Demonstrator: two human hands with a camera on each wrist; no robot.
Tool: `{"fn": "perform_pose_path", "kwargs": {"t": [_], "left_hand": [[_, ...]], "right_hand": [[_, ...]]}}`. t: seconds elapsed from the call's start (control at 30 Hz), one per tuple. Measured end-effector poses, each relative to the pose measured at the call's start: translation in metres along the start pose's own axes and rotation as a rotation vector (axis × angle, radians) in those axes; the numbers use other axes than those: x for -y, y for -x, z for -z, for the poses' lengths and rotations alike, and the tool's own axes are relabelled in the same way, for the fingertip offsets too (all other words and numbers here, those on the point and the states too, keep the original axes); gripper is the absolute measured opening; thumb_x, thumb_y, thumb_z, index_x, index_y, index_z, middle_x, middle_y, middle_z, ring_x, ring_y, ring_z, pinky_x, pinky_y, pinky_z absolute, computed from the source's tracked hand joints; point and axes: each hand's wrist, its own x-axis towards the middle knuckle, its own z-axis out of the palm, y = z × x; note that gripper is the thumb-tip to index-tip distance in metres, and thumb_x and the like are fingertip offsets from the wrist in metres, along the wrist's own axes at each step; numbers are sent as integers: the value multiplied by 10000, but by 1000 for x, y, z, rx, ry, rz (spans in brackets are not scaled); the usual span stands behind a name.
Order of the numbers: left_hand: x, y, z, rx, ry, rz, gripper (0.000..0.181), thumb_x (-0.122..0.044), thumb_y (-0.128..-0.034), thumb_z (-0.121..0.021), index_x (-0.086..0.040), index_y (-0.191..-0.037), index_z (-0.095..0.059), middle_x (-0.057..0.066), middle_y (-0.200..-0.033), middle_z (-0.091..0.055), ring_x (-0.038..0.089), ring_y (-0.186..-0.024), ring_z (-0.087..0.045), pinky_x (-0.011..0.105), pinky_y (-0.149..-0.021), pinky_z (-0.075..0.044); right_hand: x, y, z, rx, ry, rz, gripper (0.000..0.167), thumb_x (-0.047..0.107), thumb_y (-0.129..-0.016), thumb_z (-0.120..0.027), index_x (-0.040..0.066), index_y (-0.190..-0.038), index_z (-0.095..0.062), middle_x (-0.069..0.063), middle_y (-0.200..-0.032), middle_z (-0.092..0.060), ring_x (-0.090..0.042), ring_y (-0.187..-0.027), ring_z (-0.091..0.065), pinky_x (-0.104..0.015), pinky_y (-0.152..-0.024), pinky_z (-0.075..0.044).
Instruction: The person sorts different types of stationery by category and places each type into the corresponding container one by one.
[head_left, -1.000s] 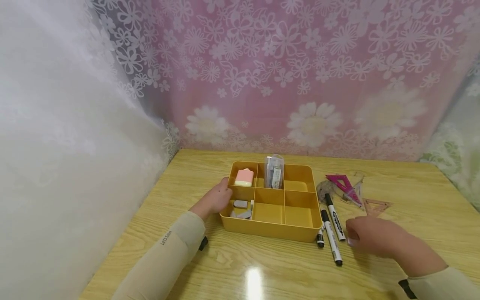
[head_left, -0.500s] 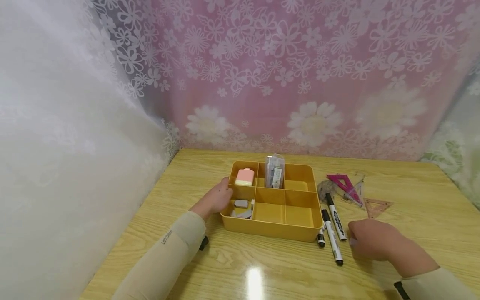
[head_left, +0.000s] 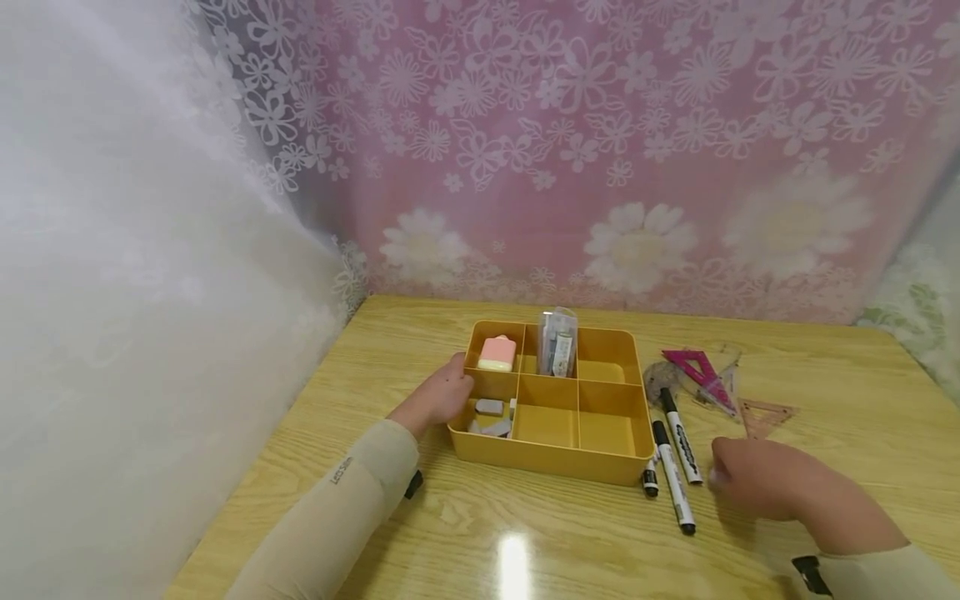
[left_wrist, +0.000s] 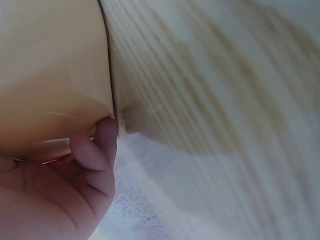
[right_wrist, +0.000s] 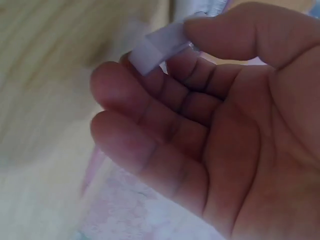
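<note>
The right hand [head_left: 765,479] is pinching a pale block [right_wrist: 160,46] in its fingers, right of the markers [head_left: 674,479]; the yellow tray [head_left: 555,460] is lying left of them, the left hand [head_left: 442,393] gripping its left wall.

Markers [head_left: 682,442] lie between right grip [head_left: 765,479] and tray [head_left: 551,463], with free room above.

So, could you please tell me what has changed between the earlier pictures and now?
The right hand has drawn back slightly from the markers. It pinches a small white block; the earlier views do not settle when it took this. The left hand still holds the box, and the markers lie as before.
</note>
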Motion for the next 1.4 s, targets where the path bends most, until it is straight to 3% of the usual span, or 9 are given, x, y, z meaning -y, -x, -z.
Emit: {"fn": "perform_pose_path", "kwargs": {"t": [0.27, 0.53, 0.87, 1.13, 1.4], "left_hand": [[-5, 0, -4, -2, -9, -6, 556, -243, -1063, -288, -35, -1575, -222, 156, -1571, -390, 274, -1446, -349, 475, -1174, -261], [-6, -2, -6, 6, -17, -13, 561, -246, -1060, -283, -23, -1571, -219, 165, -1559, -404, 277, -1437, -364, 479, -1168, -276], [-4, 0, -3, -17, -2, 5, 547, -242, -1061, -295, -29, -1562, -238, 160, -1562, -402, 284, -1435, -368, 488, -1172, -265], [-2, -1, -2, -25, 27, 5, 547, -231, -1053, -308, -33, -1560, -249, 152, -1559, -407, 285, -1437, -362, 493, -1176, -253], [1, 0, -2, -31, 18, -42, 500, -192, -1046, -325, -7, -1511, -301, 175, -1485, -480, 284, -1366, -446, 493, -1142, -315]], "right_hand": [[32, 12, 14, -264, 73, 54, 176, 134, -911, -611, 181, -825, -465, 43, -665, -391, -110, -555, -315, -304, -524, -263], [75, 10, 25, -390, 64, 93, 154, 146, -848, -624, 223, -858, -491, 69, -692, -401, -100, -546, -336, -295, -484, -233], [131, -25, 23, -456, 96, 261, 135, 164, -852, -630, 231, -897, -522, 104, -764, -443, -80, -568, -383, -277, -506, -344], [180, -61, 17, -473, 134, 398, 90, 207, -920, -640, 222, -919, -551, 119, -825, -466, -70, -632, -433, -264, -574, -409], [211, -84, 13, -510, 158, 472, 49, 184, -949, -668, 193, -985, -637, 91, -932, -572, -73, -737, -503, -267, -675, -484]]}}
